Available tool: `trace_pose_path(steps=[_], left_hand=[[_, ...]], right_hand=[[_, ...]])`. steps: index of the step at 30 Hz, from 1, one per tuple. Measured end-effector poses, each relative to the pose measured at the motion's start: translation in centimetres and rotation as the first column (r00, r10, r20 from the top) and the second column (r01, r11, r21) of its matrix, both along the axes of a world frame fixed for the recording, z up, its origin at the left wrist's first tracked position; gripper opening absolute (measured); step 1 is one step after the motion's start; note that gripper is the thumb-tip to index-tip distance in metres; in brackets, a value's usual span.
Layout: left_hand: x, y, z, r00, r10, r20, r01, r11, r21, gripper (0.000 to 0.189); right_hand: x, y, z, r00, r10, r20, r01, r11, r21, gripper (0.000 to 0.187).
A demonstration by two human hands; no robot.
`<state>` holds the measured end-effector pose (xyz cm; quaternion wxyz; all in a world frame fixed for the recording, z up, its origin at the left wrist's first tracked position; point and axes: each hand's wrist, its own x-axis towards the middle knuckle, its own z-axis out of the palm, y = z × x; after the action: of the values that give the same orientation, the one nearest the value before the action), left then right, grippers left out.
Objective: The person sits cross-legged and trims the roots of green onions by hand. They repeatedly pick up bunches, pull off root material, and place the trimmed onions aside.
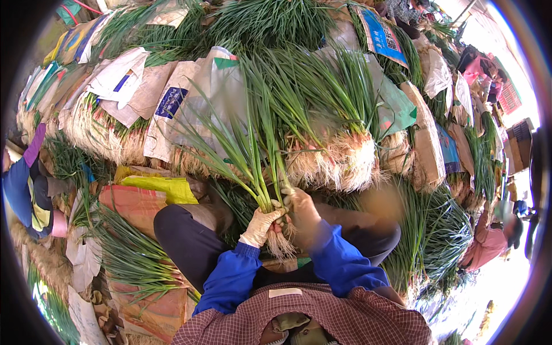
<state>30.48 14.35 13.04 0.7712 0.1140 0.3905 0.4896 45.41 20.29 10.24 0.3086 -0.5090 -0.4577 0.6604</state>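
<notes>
My left hand (259,224), in a pale glove with a blue sleeve, is closed around the base of a bunch of long green leafy plants (261,189) that look like scallions or garlic shoots. Their whitish roots (279,246) hang below the hand. My right hand (300,209), also gloved, grips stems at the right side of the same bunch; a blurred spot partly hides its wrist. Just beyond the hands lies a pile of similar plants, with pale bushy roots (351,161) towards me and leaves pointing away.
Sacks (185,103) cover rows of bundled plants ahead. More plants lie on an orange sack (144,302) at the left and beside my knee (414,224) at the right. A person in blue (19,189) is at the far left, and one in pink (487,241) at the right.
</notes>
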Motion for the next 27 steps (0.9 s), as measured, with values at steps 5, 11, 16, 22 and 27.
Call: trace_pose_path(steps=[5,11,16,22,27], left_hand=[[-0.8,-0.2,-0.1,0.996,0.056,-0.069,-0.06,0.997,-0.053,0.01],[-1.3,-0.3,0.4,0.997,0.076,0.002,-0.076,0.993,0.094,0.012],[-2.8,-0.3,-0.3,0.995,0.089,-0.044,-0.089,0.996,-0.007,0.014],[-2.0,-0.1,-1.2,0.984,0.1,-0.146,-0.108,0.993,-0.047,0.013],[-1.9,-0.1,-0.7,0.936,0.098,-0.338,-0.107,0.994,-0.009,0.013]], right_hand=[[-2.5,1.2,-0.5,0.957,0.162,0.239,-0.203,0.966,0.16,0.024],[-0.8,-1.1,-9.8,0.866,0.059,0.497,-0.18,0.963,0.2,0.024],[3.2,-5.3,-11.8,-0.074,0.521,0.85,-0.803,0.475,-0.361,0.028],[1.6,-2.5,0.7,0.797,0.252,0.549,-0.525,0.737,0.425,0.041],[-2.5,-3.3,4.4,0.316,0.033,0.948,-0.846,0.462,0.266,0.029]])
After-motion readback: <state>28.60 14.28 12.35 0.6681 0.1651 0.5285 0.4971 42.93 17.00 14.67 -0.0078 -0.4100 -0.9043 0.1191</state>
